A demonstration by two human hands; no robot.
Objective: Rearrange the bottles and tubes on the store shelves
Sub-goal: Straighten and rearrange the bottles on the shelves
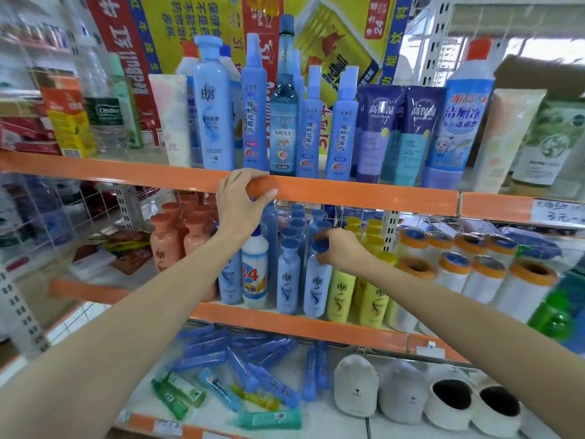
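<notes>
Now left hand (242, 198) fingers clamped on shelf edge (348, 193), right hand (340, 248) fingers pinching blue bottle (316, 286) cap.

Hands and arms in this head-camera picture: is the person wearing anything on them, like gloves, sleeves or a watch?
Nothing is worn as far as the picture shows. The left hand and right hand are gloveless, with no rings visible. Both forearms are uncovered down to the frame edge: no sleeves, watch or bracelet in sight.

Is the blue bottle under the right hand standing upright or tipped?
Upright: the blue bottle stands on its base in the middle-shelf row, label vertical, the right hand gripping its cap.
</notes>
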